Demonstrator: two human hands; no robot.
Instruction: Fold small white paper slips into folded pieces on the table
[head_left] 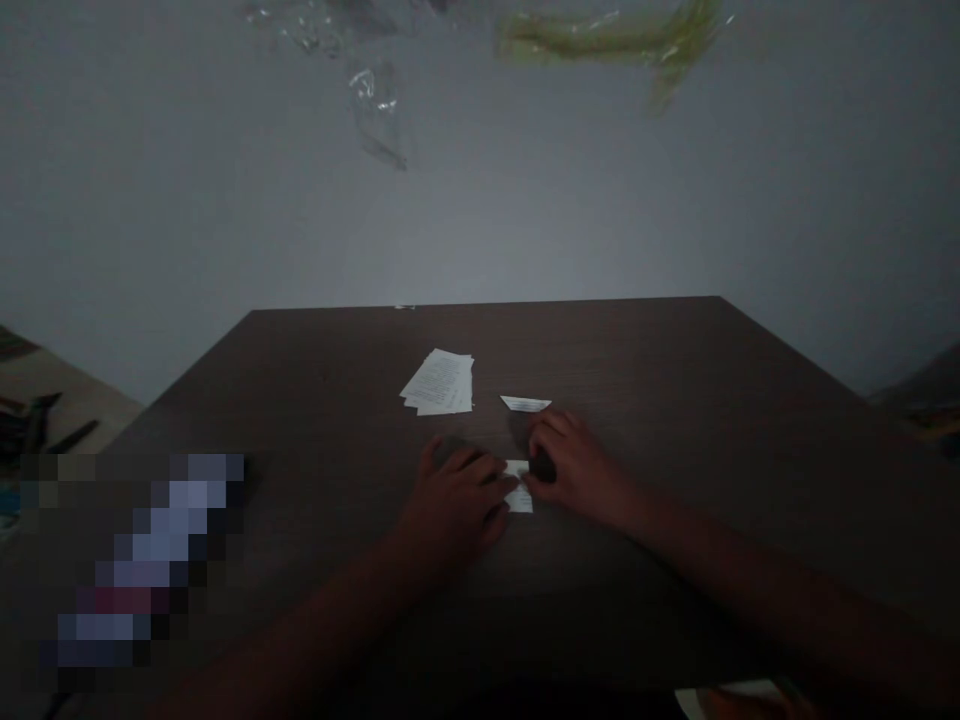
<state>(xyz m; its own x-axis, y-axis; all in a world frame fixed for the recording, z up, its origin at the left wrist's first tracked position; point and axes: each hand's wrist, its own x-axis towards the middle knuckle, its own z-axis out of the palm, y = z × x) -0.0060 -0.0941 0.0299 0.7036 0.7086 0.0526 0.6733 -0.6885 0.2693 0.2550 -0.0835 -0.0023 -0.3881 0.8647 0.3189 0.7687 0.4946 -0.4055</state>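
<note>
A small piece of printed white paper [519,498] lies on the dark wooden table between my hands. My left hand [461,492] rests over its left side, fingers bent and pressed onto it. From the right, my right hand [576,462] curls its fingers, with the thumb at the paper's right edge. Just beyond my right fingertips is a narrow folded paper [526,404] with slanted ends. Farther left, a loose stack of printed paper sheets [441,382] is fanned out. My palms and part of the paper are hidden.
The table [337,350] reaches back to a pale wall [480,220], where clear plastic [379,115] and yellow tape [600,40] hang. A blurred-out object [157,560] lies at the left. A tiny white scrap [405,307] sits at the far edge. The light is dim.
</note>
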